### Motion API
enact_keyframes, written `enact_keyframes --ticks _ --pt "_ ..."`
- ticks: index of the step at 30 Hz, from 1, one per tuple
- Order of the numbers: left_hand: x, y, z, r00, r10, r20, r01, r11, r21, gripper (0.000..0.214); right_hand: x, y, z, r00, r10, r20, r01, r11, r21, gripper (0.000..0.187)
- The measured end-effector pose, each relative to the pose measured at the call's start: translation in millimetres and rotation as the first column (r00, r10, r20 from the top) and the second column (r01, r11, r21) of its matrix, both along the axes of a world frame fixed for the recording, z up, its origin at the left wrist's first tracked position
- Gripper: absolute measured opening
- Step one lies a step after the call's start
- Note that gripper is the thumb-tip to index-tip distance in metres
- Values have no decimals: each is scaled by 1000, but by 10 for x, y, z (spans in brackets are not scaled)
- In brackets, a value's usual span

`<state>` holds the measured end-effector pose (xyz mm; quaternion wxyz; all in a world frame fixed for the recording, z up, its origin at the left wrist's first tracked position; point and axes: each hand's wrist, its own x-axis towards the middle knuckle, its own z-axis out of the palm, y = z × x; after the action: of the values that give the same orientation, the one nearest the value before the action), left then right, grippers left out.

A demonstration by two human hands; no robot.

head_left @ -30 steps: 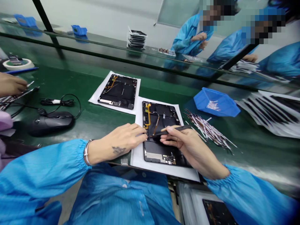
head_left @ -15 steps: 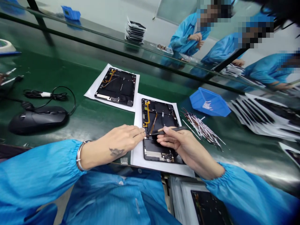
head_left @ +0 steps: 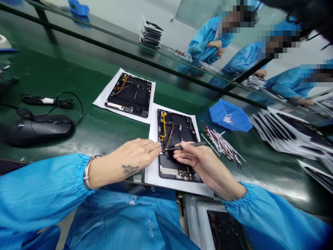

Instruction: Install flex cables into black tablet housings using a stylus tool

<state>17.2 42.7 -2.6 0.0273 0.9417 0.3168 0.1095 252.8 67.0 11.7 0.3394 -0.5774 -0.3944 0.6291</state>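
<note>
Right hand (head_left: 200, 161) pinches tweezers (head_left: 187, 145); tip lost against dark tablet (head_left: 179, 126), probably touching. Left hand (head_left: 135, 156) flat, empty.

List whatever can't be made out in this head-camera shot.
Head view:
- Tip of the dark tool in the right hand: too small to see, close by the left hand fingertips.
- Near part of the open tablet: covered by the right hand.
- Lower tablet: cut off by the bottom edge and a sleeve.
- Contents of the blue tray: too small.
</note>
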Motion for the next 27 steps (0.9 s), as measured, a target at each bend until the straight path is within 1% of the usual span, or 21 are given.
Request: enact_keyframes --ticks 6,9,16,23,27 --pt "-6 4 -42 998 -4 59 4 1000 5 28 0 -5 7 1000 -17 -9 17 1000 -10 26" --pt "-15 -3 -51 998 -2 59 3 1000 -3 28 -3 -4 8 1000 -22 -8 22 1000 -11 27" --pt "-8 3 -103 999 1 51 -4 999 51 26 1 1 0 1000 2 7 -2 1000 0 30" --pt "-3 -4 -55 1000 -1 28 0 999 45 27 -5 0 6 999 -26 -24 26 1000 -14 30" --pt "-5 -3 -47 999 -3 38 1 999 46 28 -11 -9 9 1000 -24 -16 23 1000 -13 28"
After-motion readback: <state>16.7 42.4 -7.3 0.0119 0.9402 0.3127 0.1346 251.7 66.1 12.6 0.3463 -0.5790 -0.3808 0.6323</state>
